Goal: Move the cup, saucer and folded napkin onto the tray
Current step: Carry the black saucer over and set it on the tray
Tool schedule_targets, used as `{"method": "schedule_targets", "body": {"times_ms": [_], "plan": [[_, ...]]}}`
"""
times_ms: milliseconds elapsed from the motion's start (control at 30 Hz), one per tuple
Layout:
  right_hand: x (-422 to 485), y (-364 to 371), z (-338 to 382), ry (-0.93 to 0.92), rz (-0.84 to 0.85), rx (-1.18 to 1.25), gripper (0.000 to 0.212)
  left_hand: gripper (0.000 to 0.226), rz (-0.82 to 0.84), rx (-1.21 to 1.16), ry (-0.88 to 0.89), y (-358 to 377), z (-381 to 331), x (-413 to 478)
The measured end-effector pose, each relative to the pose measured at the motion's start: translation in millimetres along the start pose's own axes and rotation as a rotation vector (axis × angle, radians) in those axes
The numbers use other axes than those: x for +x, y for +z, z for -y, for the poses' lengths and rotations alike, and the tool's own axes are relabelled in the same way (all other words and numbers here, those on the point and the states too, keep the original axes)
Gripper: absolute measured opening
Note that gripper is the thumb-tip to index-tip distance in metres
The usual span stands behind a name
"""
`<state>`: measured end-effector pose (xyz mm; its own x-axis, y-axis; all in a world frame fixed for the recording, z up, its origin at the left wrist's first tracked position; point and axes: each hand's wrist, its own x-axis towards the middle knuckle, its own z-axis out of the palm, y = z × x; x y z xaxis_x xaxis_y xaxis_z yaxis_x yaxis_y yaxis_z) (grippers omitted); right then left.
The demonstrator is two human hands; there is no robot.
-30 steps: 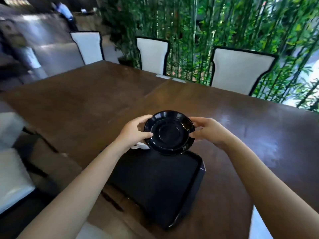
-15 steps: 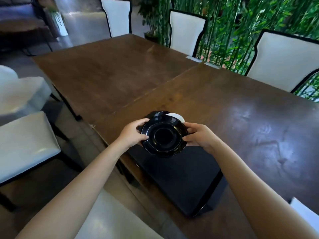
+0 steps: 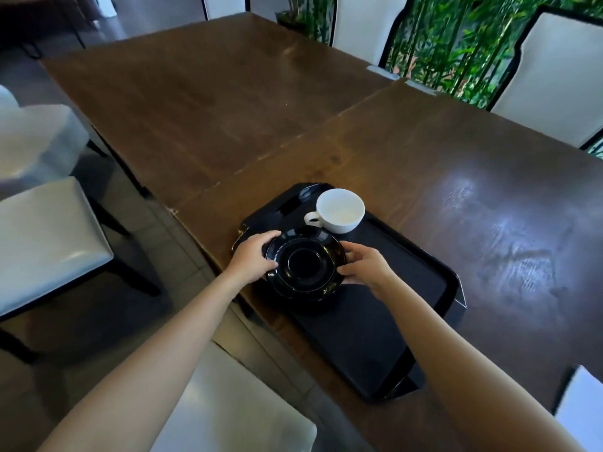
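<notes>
A glossy black saucer (image 3: 305, 268) hovers low over the far half of the black tray (image 3: 421, 275). My left hand (image 3: 253, 260) grips its left rim and my right hand (image 3: 365, 267) grips its right rim. Just beyond the saucer, a white cup (image 3: 339, 211) stands upright and empty on the tray, its handle pointing left. A white object (image 3: 579, 406), possibly the folded napkin, lies at the table's near right edge, cut off by the frame.
The tray rests on a long dark wooden table (image 3: 261, 102) near its left edge. White chairs stand on the left (image 3: 49, 236), below me (image 3: 235, 406), and along the far side (image 3: 554, 76). Green bamboo plants (image 3: 456, 44) fill the background.
The saucer, held in both hands, has come down toward the tray. The view has tilted downward, and the white cup now shows fully behind the saucer.
</notes>
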<state>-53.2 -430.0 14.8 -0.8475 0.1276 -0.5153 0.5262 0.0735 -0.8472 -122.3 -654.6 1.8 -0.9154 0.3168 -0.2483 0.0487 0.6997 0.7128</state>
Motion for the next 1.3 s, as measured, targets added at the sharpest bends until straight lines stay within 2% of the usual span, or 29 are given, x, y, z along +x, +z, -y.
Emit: {"method": "schedule_targets", "body": {"times_ms": [933,1033,1300], "plan": [[35,-1,-10,0.077,-0.050,-0.150,0.064,0.067,0.042,0.121,-0.007,16,2,24],[33,-1,-6,0.083,-0.035,-0.180,0.065,0.068,0.060,0.184,-0.023,14,-2,25],[18,-17,13,0.080,-0.009,-0.448,0.059,0.070,0.218,0.441,-0.068,-7,-25,24]]}}
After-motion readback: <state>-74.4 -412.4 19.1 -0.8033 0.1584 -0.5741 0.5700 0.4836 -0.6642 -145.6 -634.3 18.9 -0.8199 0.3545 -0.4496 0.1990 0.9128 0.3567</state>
